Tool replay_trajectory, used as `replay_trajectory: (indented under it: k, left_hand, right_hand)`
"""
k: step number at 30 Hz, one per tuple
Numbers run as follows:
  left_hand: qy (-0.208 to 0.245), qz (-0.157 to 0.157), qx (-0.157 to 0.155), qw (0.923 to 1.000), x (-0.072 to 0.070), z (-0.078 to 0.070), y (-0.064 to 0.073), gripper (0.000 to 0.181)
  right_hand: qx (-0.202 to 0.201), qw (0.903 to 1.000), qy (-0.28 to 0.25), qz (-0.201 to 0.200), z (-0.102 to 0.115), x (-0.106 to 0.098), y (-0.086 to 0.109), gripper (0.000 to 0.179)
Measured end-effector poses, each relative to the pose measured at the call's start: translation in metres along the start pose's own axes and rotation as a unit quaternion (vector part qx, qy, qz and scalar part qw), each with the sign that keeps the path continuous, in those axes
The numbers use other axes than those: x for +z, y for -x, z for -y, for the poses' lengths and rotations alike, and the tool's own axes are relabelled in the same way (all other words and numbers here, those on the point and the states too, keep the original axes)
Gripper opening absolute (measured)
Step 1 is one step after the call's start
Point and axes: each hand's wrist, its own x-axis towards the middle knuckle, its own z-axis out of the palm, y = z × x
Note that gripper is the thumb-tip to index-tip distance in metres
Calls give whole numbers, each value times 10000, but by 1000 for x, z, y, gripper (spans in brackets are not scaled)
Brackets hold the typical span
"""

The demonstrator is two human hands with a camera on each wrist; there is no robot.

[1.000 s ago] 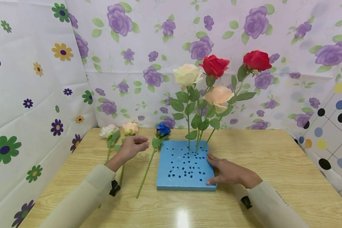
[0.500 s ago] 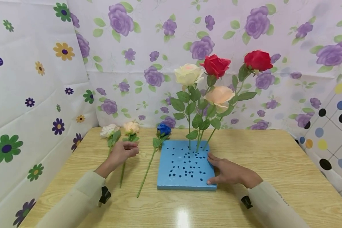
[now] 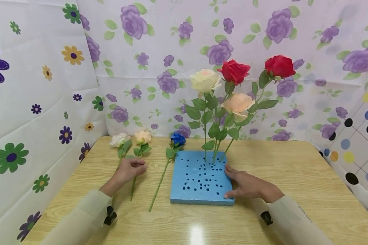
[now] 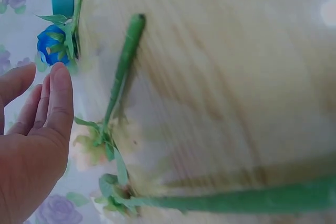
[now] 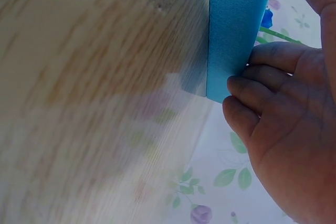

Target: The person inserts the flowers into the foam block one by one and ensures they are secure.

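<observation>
My left hand [image 3: 127, 172] hovers over the stem of a lying peach rose [image 3: 143, 137]. In the left wrist view, the thumb and fingers [image 4: 61, 95] are apart with nothing between them. A white rose [image 3: 120, 140] lies to the left, its stem partly hidden by that hand. To the right lies a blue rose [image 3: 178, 139], its head behind a light-blue foam block [image 3: 181, 195] full of holes. Against the block's right side rests my right hand [image 3: 248, 183], thumb at the front corner and fingers spread along the edge; the right wrist view shows fingertips touching the side.
Rising from the block's back holes are a cream rose [image 3: 205, 81], a red rose [image 3: 234, 72], another red rose [image 3: 280, 66] leaning right, and an upright peach rose [image 3: 238, 103]. The wooden table [image 3: 294, 163] meets a flower-print cloth [image 3: 159, 112] behind.
My left hand has moved left and down, from beside the blue rose to the lying peach rose's stem, uncovering that rose's leaves. The right hand stays on the block.
</observation>
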Motion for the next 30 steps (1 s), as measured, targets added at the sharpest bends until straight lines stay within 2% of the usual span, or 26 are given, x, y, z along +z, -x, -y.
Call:
replay_trajectory:
  k: [7,16,20,30]
  left_hand:
    - [-399,-146,-193,9989,-6,6,5,31]
    - [-342,-284,-408,9982,-13,13,7,31]
    - [-489,-313,-482,9971,-16,15,8,32]
    - [-542,-326,-515,9967,-21,21,9,32]
  right_hand:
    - [-53,10000,21,-14,-1,0,0,104]
    - [-71,10000,20,-44,0,1,1,104]
    - [-53,10000,17,-32,0,1,0,104]
    - [-67,10000,-4,-32,-1,1,0,104]
